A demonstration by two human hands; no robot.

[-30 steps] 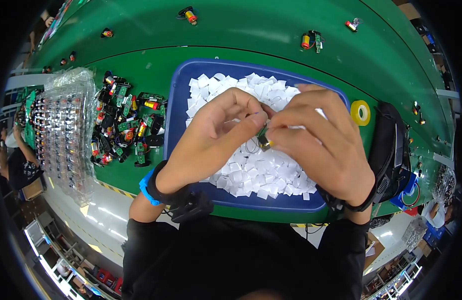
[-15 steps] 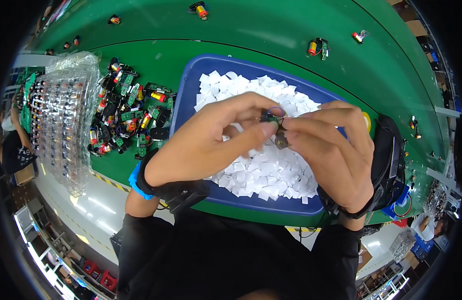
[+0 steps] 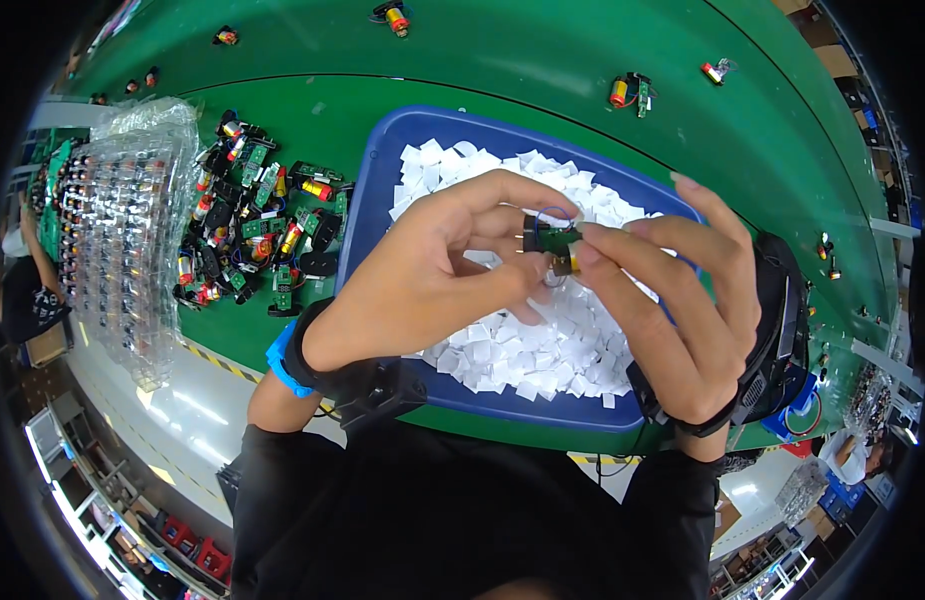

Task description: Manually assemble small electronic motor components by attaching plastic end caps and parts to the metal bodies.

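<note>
Green conveyor belt point(image 3: 542, 60) fills the top of the view, curving w/ the lens; its near edge has a yellow-black striped strip by the left forearm. 1 blue plastic tray point(image 3: 367, 200) sits mid-belt, near rim close to the body, filled w/ small white paper squares point(image 3: 542, 350), too many to count. 1 clear blister tray point(image 3: 122, 240) w/ rows of pockets lies at far left, partly off the belt edge. Between it and the blue tray: a heap of small green circuit boards w/ motors & wires point(image 3: 262, 230), roughly 20+, exact no. can't tell. Loose assemblies scattered on the far belt: approx 4 visible up top, incl. one w/ orange-red motor point(image 3: 627, 90). Open belt is widest above the tray; a gap is left between heap & tray wall.

Left hand point(image 3: 422, 290) over the tray, fingers curled, thumb & index pinching 1 small green board w/ blue wire loop point(image 3: 552, 237). Right hand point(image 3: 672, 310) meets it from the right, fingertips closed on the same board's brass-coloured end; other fingers spread loosely. Board is held above the paper squares, near tray centre. Both wrists wear dark bands; left also a blue one.
</note>
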